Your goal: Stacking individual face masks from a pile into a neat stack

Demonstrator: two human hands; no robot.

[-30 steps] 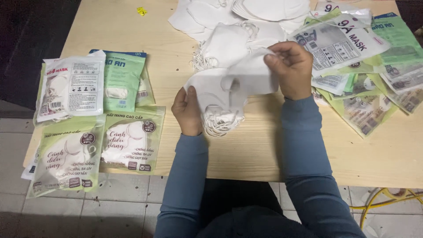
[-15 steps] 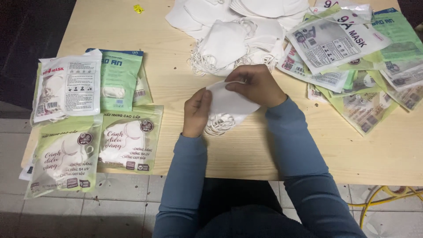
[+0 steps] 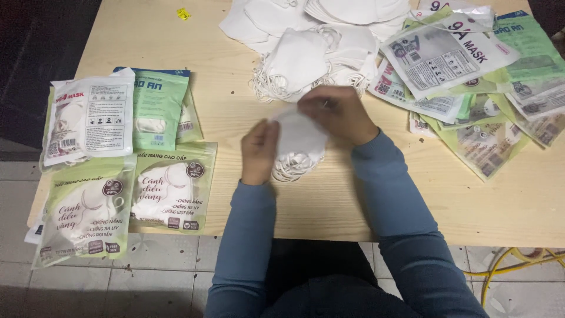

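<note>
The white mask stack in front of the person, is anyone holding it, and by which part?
Yes. The left hand grips the white mask stack at its left edge, and the right hand presses on its top right; the ear loops hang free below.

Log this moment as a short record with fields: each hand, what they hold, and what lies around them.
left hand: grips the left side of a small stack of white masks
right hand: presses on the stack from above
surface: pale wooden table
loose masks: heaped at the table's far edge
sealed packs: laid out on the left, green and white
empty wrappers: piled on the right
</note>
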